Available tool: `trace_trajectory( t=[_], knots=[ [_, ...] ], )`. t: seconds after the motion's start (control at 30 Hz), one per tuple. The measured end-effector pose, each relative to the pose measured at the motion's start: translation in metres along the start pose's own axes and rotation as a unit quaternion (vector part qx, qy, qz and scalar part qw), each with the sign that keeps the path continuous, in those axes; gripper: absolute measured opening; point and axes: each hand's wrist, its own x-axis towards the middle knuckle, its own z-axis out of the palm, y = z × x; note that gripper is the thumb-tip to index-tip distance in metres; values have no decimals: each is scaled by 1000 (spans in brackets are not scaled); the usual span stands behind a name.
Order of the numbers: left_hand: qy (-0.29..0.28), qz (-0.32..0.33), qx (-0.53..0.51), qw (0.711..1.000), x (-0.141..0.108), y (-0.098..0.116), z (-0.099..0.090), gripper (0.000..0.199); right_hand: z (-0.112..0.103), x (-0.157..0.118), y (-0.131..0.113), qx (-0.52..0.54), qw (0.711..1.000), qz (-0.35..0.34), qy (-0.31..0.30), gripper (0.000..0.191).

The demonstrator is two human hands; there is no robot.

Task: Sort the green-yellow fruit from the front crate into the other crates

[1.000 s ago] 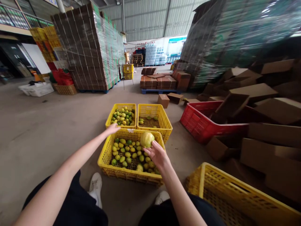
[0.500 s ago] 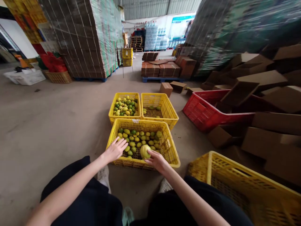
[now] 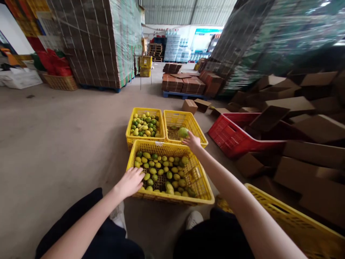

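Green and yellow fruits (image 3: 157, 165) lie spread in the near yellow crate (image 3: 175, 200). My left hand (image 3: 132, 180) is over that crate's left rim, fingers apart, beside the fruits and holding none. My right hand (image 3: 193, 141) grips a large pale green fruit (image 3: 183, 132) above the back right yellow crate (image 3: 196, 126), where a few fruits show at the bottom. The back left yellow crate (image 3: 130, 136) is heaped with green and yellow fruits (image 3: 145, 125).
A red crate (image 3: 229, 136) and a heap of cardboard boxes (image 3: 302, 162) stand on the right. Another yellow crate (image 3: 291, 216) is at the lower right. Wrapped pallet stacks (image 3: 91, 43) rise behind, with flattened cardboard (image 3: 183, 84) on a blue pallet.
My right hand has moved forward with the large fruit, from the near crate to above the back right crate. My left hand stays near the left rim. The view has shifted slightly.
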Motion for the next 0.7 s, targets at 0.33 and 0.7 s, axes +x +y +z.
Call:
trace_trajectory(
  t=[0.33,0.7],
  knots=[
    [-181,-62,4,982,-3,-2,-9,31,3,-71,57,-344,896,7,-280,14],
    [-265,-40,-117,956,58,31,39,33,-27,-116,80,-609,712,-81,-341,41]
  ],
)
